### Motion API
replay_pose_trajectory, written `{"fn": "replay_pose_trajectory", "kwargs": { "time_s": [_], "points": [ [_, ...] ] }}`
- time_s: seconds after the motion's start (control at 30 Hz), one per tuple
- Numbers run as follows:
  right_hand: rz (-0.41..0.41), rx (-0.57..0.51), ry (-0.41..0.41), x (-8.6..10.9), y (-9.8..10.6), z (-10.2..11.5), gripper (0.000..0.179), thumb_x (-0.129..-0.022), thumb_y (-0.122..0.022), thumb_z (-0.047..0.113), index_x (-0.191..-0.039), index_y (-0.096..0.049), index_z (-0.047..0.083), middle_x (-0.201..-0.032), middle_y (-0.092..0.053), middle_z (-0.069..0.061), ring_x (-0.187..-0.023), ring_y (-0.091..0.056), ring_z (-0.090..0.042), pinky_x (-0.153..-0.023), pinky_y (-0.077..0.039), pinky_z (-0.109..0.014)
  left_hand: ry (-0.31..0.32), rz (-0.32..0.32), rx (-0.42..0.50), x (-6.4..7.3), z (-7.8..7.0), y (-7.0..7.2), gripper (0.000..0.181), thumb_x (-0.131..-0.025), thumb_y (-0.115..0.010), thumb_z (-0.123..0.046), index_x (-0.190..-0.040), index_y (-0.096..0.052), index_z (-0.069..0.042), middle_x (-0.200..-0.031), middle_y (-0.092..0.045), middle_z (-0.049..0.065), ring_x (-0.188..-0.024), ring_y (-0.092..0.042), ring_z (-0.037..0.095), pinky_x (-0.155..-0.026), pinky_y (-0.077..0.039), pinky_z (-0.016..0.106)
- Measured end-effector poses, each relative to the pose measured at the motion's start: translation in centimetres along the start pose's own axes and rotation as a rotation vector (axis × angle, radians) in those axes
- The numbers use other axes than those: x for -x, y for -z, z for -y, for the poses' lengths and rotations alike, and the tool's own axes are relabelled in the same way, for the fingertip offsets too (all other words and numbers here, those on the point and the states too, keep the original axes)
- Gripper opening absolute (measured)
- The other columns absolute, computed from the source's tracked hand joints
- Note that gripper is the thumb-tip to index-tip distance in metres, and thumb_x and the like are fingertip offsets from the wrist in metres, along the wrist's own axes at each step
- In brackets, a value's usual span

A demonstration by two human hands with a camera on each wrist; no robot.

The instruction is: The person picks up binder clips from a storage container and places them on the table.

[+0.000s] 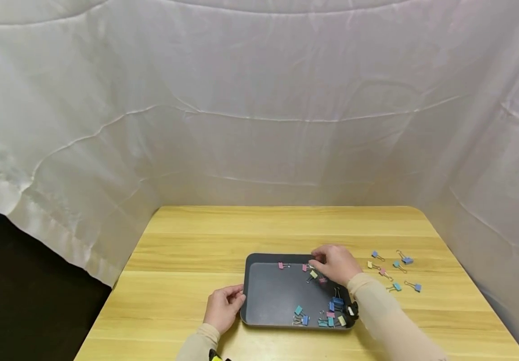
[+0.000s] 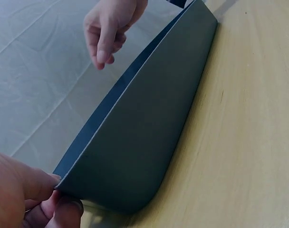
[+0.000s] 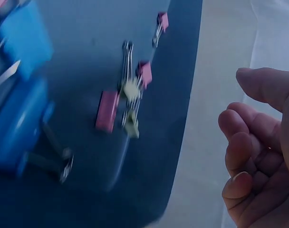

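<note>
A dark grey tray lies on the wooden table. At its left edge my left hand pinches the rim between thumb and fingers. The right hand hovers over the tray's far right part, thumb apart from loosely curled fingers, nothing between them in the right wrist view. Beneath it are pink binder clips, such as a pink clip, and pale yellow ones, such as a yellow clip. Larger blue clips, one a blue clip, lie with several teal, pink and yellow clips at the tray's near right.
To the right of the tray, several binder clips lie scattered on the table, among them a blue clip, a teal clip and a pink clip. Pale curtains hang behind the table and at both sides.
</note>
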State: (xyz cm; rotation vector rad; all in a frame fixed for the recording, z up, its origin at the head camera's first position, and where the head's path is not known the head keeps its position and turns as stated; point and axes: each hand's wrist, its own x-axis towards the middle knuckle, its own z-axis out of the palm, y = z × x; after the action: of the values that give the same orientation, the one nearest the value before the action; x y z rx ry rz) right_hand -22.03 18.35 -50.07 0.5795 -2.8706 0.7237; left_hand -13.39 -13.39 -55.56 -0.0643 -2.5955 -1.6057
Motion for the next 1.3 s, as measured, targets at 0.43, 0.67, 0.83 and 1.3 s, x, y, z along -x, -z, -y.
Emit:
{"fn": "replay_pose_trajectory", "kwargs": {
  "time_s": [0.43,0.67,0.83,1.3],
  "points": [
    [0.043,0.002,0.012,-1.6,-3.5,3.3,0.026,-0.082,-0.076,0.029,-0.101,-0.074,0.01,-0.084,-0.065,0.006,-0.074,-0.058,-0.007,-0.067,-0.05,-0.029,-0.005,-0.016,0.006,0.4,0.1,0.7,0.02,-0.086,-0.069,-0.001,-0.105,-0.07,0.006,-0.079,-0.064,0.001,-0.07,-0.056,0.006,-0.06,-0.048,0.018],
    [0.071,0.037,0.028,-2.0,-4.8,4.2,0.026,-0.083,-0.075,0.031,-0.101,-0.074,0.011,-0.085,-0.068,0.005,-0.075,-0.062,-0.008,-0.067,-0.052,-0.029,0.006,0.0,-0.001,0.3,0.2,0.6,0.021,-0.086,-0.068,-0.001,-0.106,-0.07,0.006,-0.08,-0.064,0.001,-0.071,-0.056,0.007,-0.061,-0.049,0.019],
    [0.074,0.054,0.048,-2.3,-5.7,4.9,0.028,-0.083,-0.075,0.032,-0.101,-0.075,0.011,-0.085,-0.069,0.003,-0.074,-0.063,-0.011,-0.065,-0.052,-0.032,0.02,0.001,0.001,0.4,0.2,0.6,0.021,-0.086,-0.068,-0.001,-0.106,-0.069,0.006,-0.08,-0.064,0.002,-0.072,-0.057,0.009,-0.061,-0.049,0.019],
    [0.092,0.085,0.011,-2.6,-7.8,4.9,0.024,-0.081,-0.076,0.03,-0.099,-0.076,0.014,-0.077,-0.065,0.006,-0.061,-0.054,-0.008,-0.056,-0.045,-0.03,0.01,0.0,0.013,0.5,0.1,0.3,0.021,-0.085,-0.069,-0.001,-0.105,-0.07,0.007,-0.079,-0.064,0.001,-0.07,-0.056,0.006,-0.06,-0.048,0.018]
  ]
}}
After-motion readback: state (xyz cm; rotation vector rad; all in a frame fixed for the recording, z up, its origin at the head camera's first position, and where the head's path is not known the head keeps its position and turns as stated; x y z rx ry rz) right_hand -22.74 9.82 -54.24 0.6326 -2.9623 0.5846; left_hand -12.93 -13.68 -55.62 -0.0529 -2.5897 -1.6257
